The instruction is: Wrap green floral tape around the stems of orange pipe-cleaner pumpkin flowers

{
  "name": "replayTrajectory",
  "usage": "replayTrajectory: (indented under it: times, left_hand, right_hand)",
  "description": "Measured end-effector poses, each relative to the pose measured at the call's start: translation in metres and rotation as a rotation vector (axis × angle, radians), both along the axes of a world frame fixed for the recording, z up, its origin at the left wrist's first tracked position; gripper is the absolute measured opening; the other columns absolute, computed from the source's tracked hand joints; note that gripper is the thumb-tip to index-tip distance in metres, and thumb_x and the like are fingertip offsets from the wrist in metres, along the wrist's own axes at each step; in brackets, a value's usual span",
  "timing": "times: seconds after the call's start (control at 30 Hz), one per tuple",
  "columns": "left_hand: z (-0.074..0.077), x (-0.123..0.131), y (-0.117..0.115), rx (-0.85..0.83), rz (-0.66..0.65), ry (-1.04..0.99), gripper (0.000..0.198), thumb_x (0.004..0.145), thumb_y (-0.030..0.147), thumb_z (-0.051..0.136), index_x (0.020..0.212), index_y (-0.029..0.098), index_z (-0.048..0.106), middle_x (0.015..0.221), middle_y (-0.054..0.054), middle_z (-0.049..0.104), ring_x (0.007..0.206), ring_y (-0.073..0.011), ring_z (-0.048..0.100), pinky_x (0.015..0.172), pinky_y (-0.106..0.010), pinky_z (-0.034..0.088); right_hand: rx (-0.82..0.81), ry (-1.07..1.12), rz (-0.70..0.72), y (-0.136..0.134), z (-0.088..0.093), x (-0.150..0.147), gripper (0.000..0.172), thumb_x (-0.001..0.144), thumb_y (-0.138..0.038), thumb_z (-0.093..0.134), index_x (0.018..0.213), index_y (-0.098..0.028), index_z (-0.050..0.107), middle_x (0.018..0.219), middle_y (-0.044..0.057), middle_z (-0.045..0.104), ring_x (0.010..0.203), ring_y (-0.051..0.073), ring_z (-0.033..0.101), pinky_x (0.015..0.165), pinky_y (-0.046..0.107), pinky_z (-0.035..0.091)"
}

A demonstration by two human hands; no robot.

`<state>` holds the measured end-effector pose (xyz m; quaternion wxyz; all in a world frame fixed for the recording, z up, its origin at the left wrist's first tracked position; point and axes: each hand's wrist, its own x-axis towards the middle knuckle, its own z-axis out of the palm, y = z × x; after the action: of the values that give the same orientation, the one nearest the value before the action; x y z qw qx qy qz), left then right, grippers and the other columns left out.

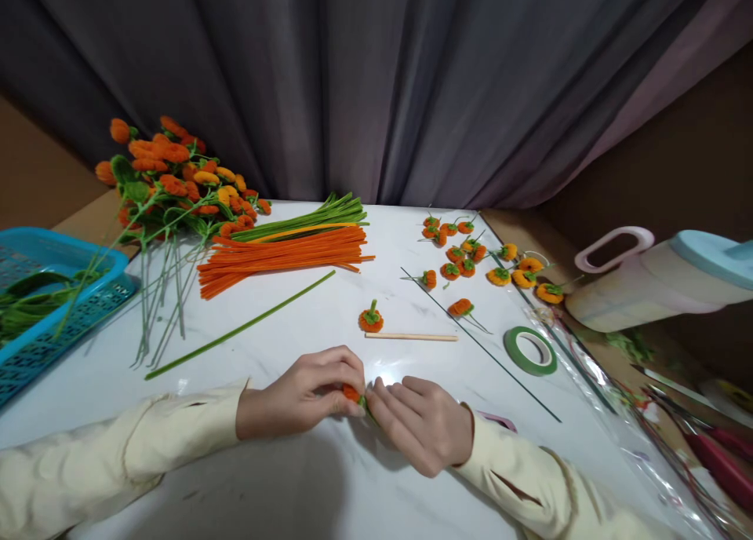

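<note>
Curtain [353, 77] behind the table [247, 477]. Stemmed flowers [170, 159] far left, basket [114, 289] nearer left. Rod bundles [288, 257] just right of the flowers, single rod [241, 325] on their near side. Loose heads [451, 270] far right, tumbler [641, 289] right of those. Tape roll [514, 350] nearer, right of thin wire [488, 350]. Lone head [371, 320] mid-table, just beyond stick [412, 337]. Their left hand [306, 391] and right hand [420, 426] near middle, small piece [351, 393] between left fingertips.

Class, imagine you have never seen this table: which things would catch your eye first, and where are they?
The eye would likely fall first on the flower bunch at the back left, then on the orange pipe cleaners lying to its right. At the front, near the middle, the left hand pinches a small orange piece, with the right hand close beside it.
</note>
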<state>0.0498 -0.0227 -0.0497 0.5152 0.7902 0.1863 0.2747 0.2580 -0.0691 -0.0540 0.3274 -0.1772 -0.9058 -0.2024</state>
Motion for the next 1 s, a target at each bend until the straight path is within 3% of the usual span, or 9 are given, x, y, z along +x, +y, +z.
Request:
replayTrajectory:
  times: [0.17,0.3,0.47,0.63,1.0]
  left_hand:
    - [0.007,-0.001,0.008,-0.126,-0.108,0.074,0.005,0.083,0.016,0.061,0.079,0.015,0.061,0.086,-0.004,0.055,0.072,-0.0121,0.054,0.065,-0.022,0.048]
    - [0.008,0.001,0.009,-0.333,-0.126,0.097,0.007,0.082,0.019,0.062,0.079,0.014,0.058,0.086,-0.002,0.053,0.068,-0.0108,0.057,0.061,-0.023,0.05]
    - [0.005,0.002,0.005,-0.599,-0.104,0.076,0.014,0.082,0.025,0.065,0.083,0.014,0.056,0.088,-0.001,0.051,0.063,-0.0095,0.061,0.059,-0.023,0.052]
    - [0.006,0.002,0.006,-0.642,-0.103,0.073,0.021,0.08,0.032,0.068,0.083,0.014,0.056,0.089,-0.001,0.053,0.061,-0.0095,0.063,0.06,-0.023,0.053]
    - [0.012,0.001,0.015,-0.769,-0.195,0.215,0.035,0.078,0.048,0.067,0.084,0.016,0.053,0.066,0.005,0.056,0.048,-0.0086,0.058,0.05,-0.023,0.052]
  right_hand:
    - [0.041,-0.057,0.002,-0.002,0.002,-0.002,0.02,0.086,-0.006,0.045,0.089,0.001,0.063,0.071,0.018,0.071,0.055,0.019,0.063,0.039,0.027,0.04]
    - [0.032,-0.056,0.016,-0.002,0.002,-0.003,0.02,0.086,-0.004,0.043,0.086,-0.001,0.063,0.065,0.014,0.069,0.054,0.018,0.061,0.039,0.026,0.039]
    - [-0.105,0.03,0.034,-0.001,0.002,-0.004,0.026,0.087,-0.003,0.036,0.085,-0.002,0.062,0.058,0.009,0.062,0.047,0.015,0.052,0.037,0.026,0.034]
    - [-0.256,0.105,0.033,-0.002,0.001,-0.005,0.032,0.09,-0.002,0.028,0.086,-0.003,0.059,0.053,0.005,0.056,0.043,0.013,0.044,0.037,0.026,0.03]
    - [-0.025,-0.032,0.036,0.0,-0.001,-0.002,0.016,0.084,-0.005,0.047,0.085,-0.002,0.063,0.068,0.013,0.068,0.059,0.018,0.061,0.04,0.026,0.039]
